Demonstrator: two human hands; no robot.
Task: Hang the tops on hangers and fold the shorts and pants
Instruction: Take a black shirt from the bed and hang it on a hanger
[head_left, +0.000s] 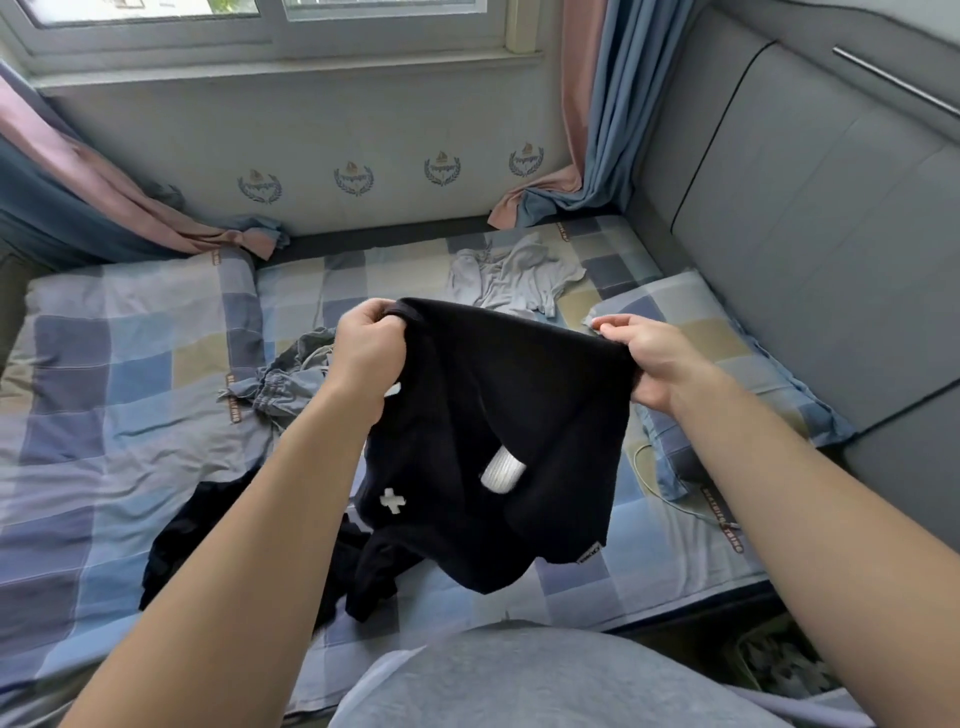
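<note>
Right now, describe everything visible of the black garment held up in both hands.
The black garment looks like soft knit, with a white cross, a white ribbed patch and a small hem tag. It hangs spread above the checked bed, the left hand gripping one top corner, the right hand the other.

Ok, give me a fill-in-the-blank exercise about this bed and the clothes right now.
1. The garment held by the left hand and right hand is ____.
2. The crumpled top beyond it is light ____.
3. The pillow lies on the ____ side of the bed.
Missing words: black, grey, right.
</note>
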